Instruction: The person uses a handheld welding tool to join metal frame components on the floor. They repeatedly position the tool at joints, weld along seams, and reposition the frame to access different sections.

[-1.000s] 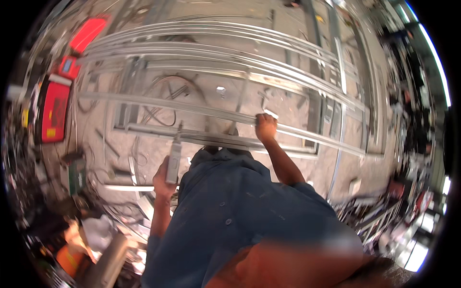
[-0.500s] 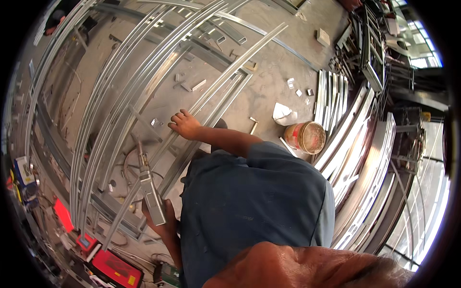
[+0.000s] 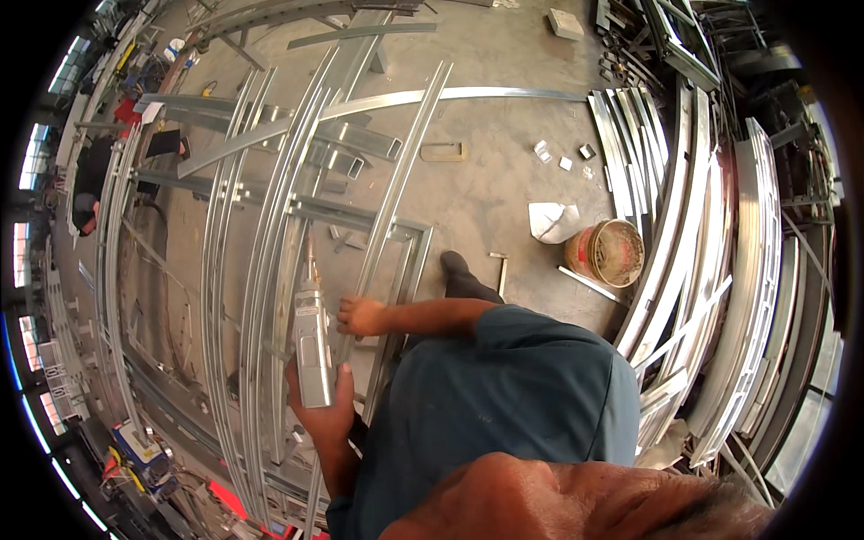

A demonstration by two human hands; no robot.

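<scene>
In my left hand (image 3: pixel 326 416) is a silver welding gun (image 3: pixel 314 346) with a boxy body and a slim copper-coloured tip. The fingers wrap round its rear part, and the tip points up the view, over the metal frame. My right hand (image 3: pixel 362 317) is just right of the gun, with curled fingers on a long metal rail (image 3: pixel 407 165); the undersides of those fingers are hidden. This rail crosses a rectangular metal frame (image 3: pixel 346 212) low over the floor.
Several long rails (image 3: pixel 270 216) run lengthwise on the left. Right of me stand a round bucket (image 3: pixel 605 254) and stacked metal profiles (image 3: pixel 670 243). A crumpled white sheet (image 3: pixel 553 221) and small offcuts (image 3: pixel 565 163) lie on the concrete floor. Another person (image 3: pixel 88 184) is at far left.
The whole view has swung round, so the rails stand more upright in it. The gun and my right hand are now closer together. My right hand's fingers, spread before, are more curled.
</scene>
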